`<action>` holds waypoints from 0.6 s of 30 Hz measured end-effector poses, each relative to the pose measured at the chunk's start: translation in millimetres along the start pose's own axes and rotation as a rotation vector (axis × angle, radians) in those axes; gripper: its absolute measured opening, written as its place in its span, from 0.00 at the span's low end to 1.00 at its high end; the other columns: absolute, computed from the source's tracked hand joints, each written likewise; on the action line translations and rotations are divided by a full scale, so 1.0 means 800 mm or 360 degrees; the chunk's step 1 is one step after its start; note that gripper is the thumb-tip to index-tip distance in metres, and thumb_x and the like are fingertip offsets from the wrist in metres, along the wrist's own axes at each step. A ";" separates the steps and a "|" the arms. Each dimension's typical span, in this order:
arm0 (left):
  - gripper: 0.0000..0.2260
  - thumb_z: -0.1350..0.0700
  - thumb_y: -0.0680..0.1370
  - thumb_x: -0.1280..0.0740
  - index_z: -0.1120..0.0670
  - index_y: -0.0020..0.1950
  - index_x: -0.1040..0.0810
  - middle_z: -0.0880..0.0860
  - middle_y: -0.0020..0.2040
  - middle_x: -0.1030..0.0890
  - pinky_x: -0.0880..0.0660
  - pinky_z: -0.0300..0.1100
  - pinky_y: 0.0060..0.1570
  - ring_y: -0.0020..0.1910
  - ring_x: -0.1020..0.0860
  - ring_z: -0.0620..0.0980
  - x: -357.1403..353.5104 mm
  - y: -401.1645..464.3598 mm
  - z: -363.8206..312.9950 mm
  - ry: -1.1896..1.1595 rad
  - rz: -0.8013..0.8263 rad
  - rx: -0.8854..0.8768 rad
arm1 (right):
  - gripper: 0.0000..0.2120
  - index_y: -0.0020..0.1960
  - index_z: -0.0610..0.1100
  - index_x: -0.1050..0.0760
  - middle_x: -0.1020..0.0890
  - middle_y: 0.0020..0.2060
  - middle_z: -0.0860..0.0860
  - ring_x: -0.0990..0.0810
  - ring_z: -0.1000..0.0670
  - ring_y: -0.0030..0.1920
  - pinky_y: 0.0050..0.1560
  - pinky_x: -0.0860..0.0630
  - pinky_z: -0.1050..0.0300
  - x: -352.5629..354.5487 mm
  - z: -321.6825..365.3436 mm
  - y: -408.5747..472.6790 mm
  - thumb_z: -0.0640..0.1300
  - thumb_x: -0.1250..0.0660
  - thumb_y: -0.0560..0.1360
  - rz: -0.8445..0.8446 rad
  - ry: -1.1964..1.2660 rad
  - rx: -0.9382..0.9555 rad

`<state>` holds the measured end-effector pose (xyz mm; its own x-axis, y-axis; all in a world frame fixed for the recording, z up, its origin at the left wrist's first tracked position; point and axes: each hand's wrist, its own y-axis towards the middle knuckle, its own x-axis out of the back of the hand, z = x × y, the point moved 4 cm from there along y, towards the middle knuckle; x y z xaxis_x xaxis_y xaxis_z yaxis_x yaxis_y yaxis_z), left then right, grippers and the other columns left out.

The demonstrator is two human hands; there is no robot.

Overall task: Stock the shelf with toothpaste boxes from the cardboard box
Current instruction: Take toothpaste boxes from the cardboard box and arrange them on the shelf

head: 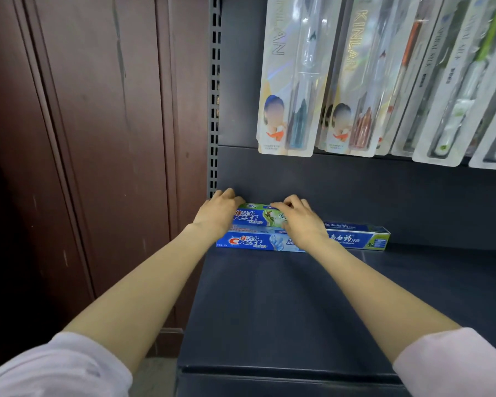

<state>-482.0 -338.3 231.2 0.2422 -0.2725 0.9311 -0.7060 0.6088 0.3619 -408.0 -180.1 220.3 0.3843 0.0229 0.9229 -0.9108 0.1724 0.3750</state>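
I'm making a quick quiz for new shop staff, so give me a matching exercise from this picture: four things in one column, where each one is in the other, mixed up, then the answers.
Column one:
1. green-topped Crest box
2. blue Crest box
3. box with white Chinese lettering
4. toothbrush packs

Column two:
A. hanging above the shelf
B. bottom of the stack, at the shelf's back left
C. under both hands, left hand and right hand, on top of the stack
D. lying to the right of the stack

Pairs: 1-C, 2-B, 3-D, 4-A
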 end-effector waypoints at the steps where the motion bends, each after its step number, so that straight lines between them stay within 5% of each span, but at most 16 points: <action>1: 0.23 0.64 0.78 0.38 0.52 0.72 0.34 0.55 0.65 0.31 0.30 0.49 0.61 0.65 0.33 0.55 0.001 -0.001 0.001 -0.0039 -0.0003 0.0013 | 0.27 0.72 0.52 0.38 0.33 0.63 0.50 0.34 0.48 0.63 0.57 0.28 0.52 0.002 0.000 0.000 0.35 0.40 0.76 0.0035 0.0029 -0.0010; 9: 0.19 0.62 0.78 0.41 0.54 0.69 0.31 0.54 0.65 0.30 0.35 0.45 0.60 0.63 0.32 0.54 0.004 -0.030 -0.034 -0.0124 -0.0220 -0.0018 | 0.16 0.66 0.45 0.28 0.28 0.62 0.47 0.28 0.46 0.62 0.59 0.29 0.52 0.026 0.000 -0.028 0.44 0.37 0.78 -0.0063 0.0429 -0.0084; 18: 0.10 0.57 0.77 0.40 0.53 0.56 0.23 0.54 0.54 0.20 0.25 0.48 0.51 0.54 0.23 0.56 0.012 -0.073 -0.135 -0.0602 -0.0008 0.0128 | 0.12 0.61 0.46 0.24 0.21 0.50 0.49 0.25 0.49 0.48 0.51 0.25 0.51 0.066 -0.047 -0.122 0.44 0.39 0.78 -0.0123 0.0646 -0.0228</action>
<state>-366.6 -296.3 223.6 -0.0063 -0.5399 0.8417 -0.7588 0.5508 0.3476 -293.6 -158.9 229.0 0.5044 0.3848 0.7730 -0.8581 0.3232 0.3991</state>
